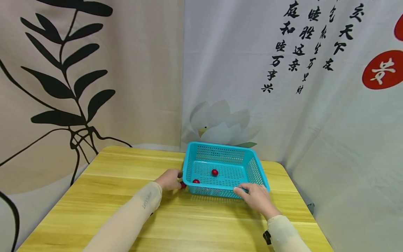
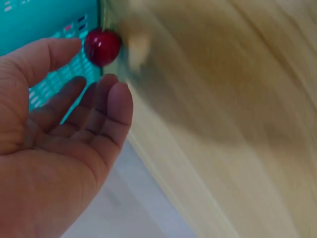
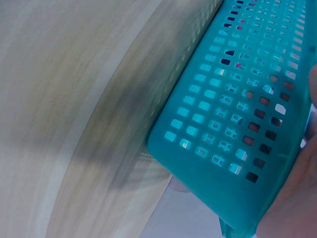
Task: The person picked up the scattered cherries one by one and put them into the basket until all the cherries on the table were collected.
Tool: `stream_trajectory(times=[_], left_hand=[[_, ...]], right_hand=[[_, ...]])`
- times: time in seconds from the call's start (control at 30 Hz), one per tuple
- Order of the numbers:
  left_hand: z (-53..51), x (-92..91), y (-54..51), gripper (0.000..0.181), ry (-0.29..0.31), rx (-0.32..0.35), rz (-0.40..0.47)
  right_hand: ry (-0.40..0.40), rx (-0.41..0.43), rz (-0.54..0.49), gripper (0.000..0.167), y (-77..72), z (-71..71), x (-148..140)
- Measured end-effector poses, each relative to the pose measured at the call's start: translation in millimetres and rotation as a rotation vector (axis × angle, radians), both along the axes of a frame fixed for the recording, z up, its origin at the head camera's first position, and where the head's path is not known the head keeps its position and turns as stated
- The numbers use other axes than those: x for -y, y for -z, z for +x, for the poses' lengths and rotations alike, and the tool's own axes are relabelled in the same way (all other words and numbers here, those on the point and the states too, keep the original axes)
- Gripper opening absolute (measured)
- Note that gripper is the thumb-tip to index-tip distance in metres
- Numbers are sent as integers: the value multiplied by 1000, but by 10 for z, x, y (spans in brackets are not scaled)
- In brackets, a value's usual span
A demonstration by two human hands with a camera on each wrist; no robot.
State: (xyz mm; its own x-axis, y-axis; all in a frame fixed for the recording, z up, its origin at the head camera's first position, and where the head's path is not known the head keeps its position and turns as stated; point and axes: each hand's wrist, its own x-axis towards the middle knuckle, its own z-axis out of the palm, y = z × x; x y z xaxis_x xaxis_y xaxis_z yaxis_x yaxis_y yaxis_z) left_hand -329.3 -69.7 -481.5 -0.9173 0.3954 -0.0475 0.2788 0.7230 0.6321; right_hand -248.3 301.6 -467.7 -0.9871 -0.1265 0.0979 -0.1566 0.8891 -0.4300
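Note:
A turquoise plastic basket with perforated walls stands on the table, and two red cherries lie inside it. Another glossy cherry with a stem is outside, beside the basket's wall at its left front corner. My left hand reaches round this cherry; in the left wrist view its thumb tip is at the fruit's side, while the loosely bent fingers stand a little apart from it. At the front right, my right hand holds the basket's rim, and most of its fingers are hidden in the right wrist view.
The yellow wood-grain table extends in front of the basket and to its left. Behind it hangs a pale cloth backdrop printed with dark leaves and characters, close to the basket's back side.

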Motion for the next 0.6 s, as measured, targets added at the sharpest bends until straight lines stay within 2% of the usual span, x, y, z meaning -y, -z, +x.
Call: stream_trajectory(times=[0.07,0.17,0.27,0.37,0.43,0.5,0.6], left_hand=[[1,-45,59,25,15,-11,28],[9,-107,150,22,3,-41,60],[21,-149,232,21,-5,-88,60],[26,-160,282,19,-8,-102,56],[19,-136,270,17,-21,-84,49],[-3,-77,231,15,-60,-72,31],[-42,60,113,23,-159,-81,-8]], right_hand=[[3,-3,2,18,7,-1,-9],[1,-4,7,18,16,-15,-17],[-1,-7,13,17,14,-20,-20],[3,-13,14,16,15,-15,-19],[5,-15,13,16,15,-11,-18],[5,-16,12,15,12,-8,-16],[7,-14,12,15,4,-2,-18]])
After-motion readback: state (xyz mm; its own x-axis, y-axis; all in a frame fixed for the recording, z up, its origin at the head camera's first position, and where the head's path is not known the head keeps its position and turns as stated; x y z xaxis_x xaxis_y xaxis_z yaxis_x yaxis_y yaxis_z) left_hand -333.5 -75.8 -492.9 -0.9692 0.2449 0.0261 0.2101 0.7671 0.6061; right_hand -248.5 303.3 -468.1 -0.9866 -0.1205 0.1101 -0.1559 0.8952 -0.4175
